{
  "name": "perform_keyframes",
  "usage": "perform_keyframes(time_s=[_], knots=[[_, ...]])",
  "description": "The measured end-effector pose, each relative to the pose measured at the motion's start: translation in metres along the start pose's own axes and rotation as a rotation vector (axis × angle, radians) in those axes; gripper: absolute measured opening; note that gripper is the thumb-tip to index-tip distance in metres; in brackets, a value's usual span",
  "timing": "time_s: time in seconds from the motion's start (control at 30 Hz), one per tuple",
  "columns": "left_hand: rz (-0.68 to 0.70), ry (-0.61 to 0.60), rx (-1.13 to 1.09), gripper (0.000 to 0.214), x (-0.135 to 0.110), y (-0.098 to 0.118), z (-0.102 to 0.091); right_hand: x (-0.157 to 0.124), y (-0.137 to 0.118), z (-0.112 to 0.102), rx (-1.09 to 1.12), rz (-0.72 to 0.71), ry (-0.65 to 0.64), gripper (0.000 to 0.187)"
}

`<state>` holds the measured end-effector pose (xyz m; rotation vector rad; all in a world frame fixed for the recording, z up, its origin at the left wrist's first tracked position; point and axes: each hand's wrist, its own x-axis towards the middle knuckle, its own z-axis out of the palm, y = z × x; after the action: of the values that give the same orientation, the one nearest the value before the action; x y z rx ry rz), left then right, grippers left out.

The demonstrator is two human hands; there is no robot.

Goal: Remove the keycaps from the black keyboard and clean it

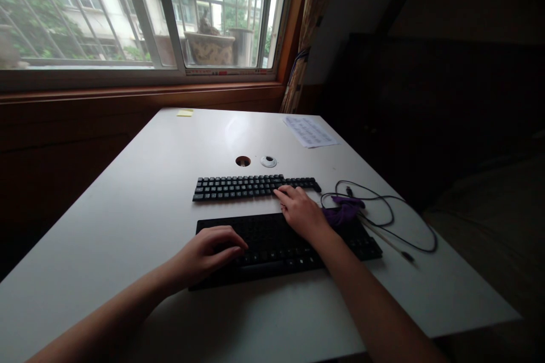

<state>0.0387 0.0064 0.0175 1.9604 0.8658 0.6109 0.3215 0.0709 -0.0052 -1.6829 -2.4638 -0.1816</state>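
Note:
A black keyboard lies across the white table in front of me. Its front rows carry keycaps, while the area behind looks dark and largely bare of them. Loose black keycaps stand in rows just beyond it. My right hand reaches over the keyboard, index finger and thumb closed at a keycap in the nearest loose row. Over the keyboard's left part, my left hand is curled with thumb and index tips together; anything between them is too small to make out. A purple cloth lies on the keyboard's right part.
A black cable loops on the right, near a thin stick with a dark end. Printed paper and a yellow sticky note lie at the back. A round table hole sits beside a round cover.

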Motion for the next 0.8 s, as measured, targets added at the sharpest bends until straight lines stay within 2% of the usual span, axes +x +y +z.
perform_keyframes(time_s=[0.63,0.8], knots=[[0.003,-0.005,0.0,0.02,-0.0001,0.0004,-0.0002,-0.0015,0.0007,0.0029,0.016,-0.001,0.027,0.046],[0.003,-0.007,0.003,0.019,-0.0005,-0.0005,-0.0003,-0.0032,0.0004,0.0022,0.031,0.021,0.076,0.045]])
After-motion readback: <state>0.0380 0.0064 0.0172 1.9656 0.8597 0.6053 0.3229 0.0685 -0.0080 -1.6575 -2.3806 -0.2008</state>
